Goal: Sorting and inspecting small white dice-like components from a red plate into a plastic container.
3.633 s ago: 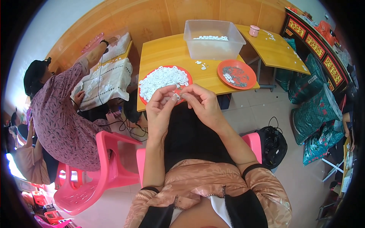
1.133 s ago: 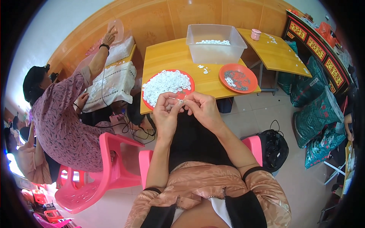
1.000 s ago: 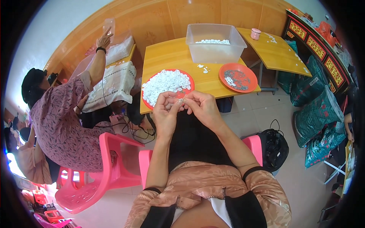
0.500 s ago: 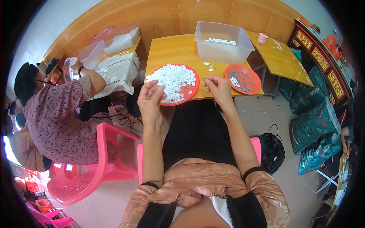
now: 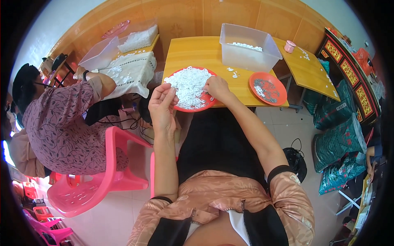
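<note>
Two hands work at one red plate point(image 5: 179, 107) heaped with small white rings point(image 5: 189, 84). I see my right hand point(image 5: 216, 87) resting on the pile, fingertips pinching among the rings. My left hand point(image 5: 162, 107) hovers just beside the plate's near rim, fingers loosely curled; whether it holds a ring I cannot tell.

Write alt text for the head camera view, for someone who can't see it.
A seated person's right hand reaches into a red plate heaped with small white rings on a yellow table, while the left hand hovers at the plate's near edge. Behind stand a clear plastic bin and a smaller orange plate; another person sits on a pink chair at left.
</note>
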`<move>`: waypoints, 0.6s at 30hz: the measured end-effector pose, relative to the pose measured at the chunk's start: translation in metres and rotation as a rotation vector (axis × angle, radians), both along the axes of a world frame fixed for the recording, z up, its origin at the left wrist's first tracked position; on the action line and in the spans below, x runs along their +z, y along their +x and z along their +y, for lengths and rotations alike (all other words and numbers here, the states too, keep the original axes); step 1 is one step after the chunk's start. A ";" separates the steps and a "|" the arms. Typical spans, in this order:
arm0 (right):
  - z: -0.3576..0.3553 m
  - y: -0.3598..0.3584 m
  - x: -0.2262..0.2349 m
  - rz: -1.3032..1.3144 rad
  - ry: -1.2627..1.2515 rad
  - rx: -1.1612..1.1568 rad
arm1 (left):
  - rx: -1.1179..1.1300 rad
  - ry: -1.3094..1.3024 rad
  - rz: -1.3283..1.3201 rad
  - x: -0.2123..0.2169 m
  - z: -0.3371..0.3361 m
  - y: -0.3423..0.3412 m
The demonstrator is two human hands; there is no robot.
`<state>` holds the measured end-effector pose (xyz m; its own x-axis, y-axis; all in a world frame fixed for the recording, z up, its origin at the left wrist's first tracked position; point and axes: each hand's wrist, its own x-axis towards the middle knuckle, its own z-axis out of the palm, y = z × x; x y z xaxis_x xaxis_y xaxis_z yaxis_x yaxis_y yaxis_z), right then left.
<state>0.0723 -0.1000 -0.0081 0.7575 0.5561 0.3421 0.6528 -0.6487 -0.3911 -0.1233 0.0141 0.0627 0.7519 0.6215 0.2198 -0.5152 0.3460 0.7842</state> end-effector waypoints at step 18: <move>0.010 -0.001 -0.014 -0.011 -0.052 -0.035 | -0.024 0.002 0.001 0.000 -0.004 0.002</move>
<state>0.0710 -0.0897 -0.0226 0.7729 0.5467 0.3220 0.6337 -0.6905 -0.3488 -0.1213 0.0104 0.0631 0.7671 0.6024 0.2206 -0.5059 0.3567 0.7854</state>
